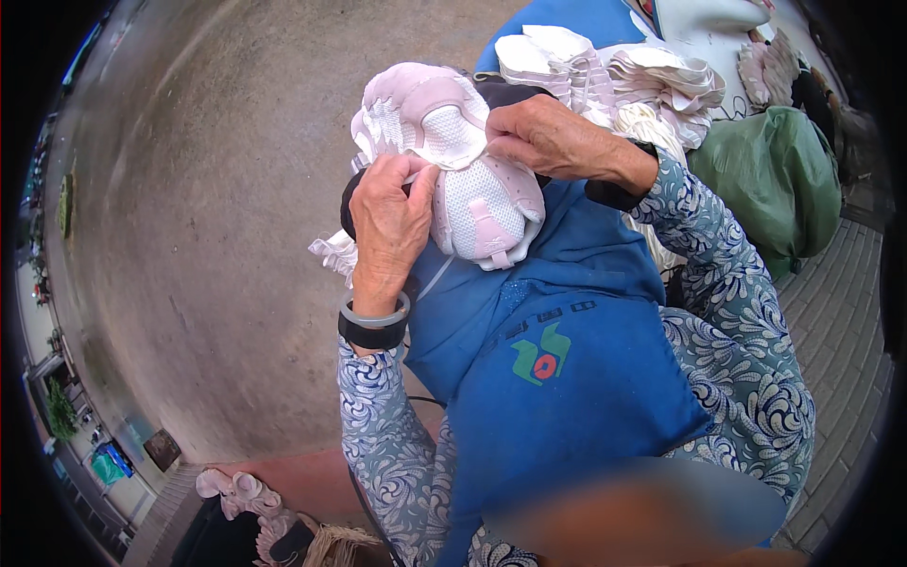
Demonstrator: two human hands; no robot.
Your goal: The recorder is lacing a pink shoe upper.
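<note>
On my lap lies a pink and white mesh shoe upper [480, 215], its rounded padded end with a small pull tab toward me. More pink and white upper pieces [408, 93] fan out just beyond it. My left hand [392, 213] pinches the upper's left edge between thumb and fingers. At its right edge my right hand [553, 137] is closed in a pinch as well. Whatever fine thing may be between the fingertips is too small to make out. A blue apron [567, 312] with a green and red emblem covers my lap beneath the upper.
Stacked white and pink shoe uppers [567, 71] lie to the far right, on something blue [539, 19]. Beside them sits a green sack [775, 180]. More pink pieces [241, 491] lie at the lower left. Concrete floor [217, 236] stretches along the left.
</note>
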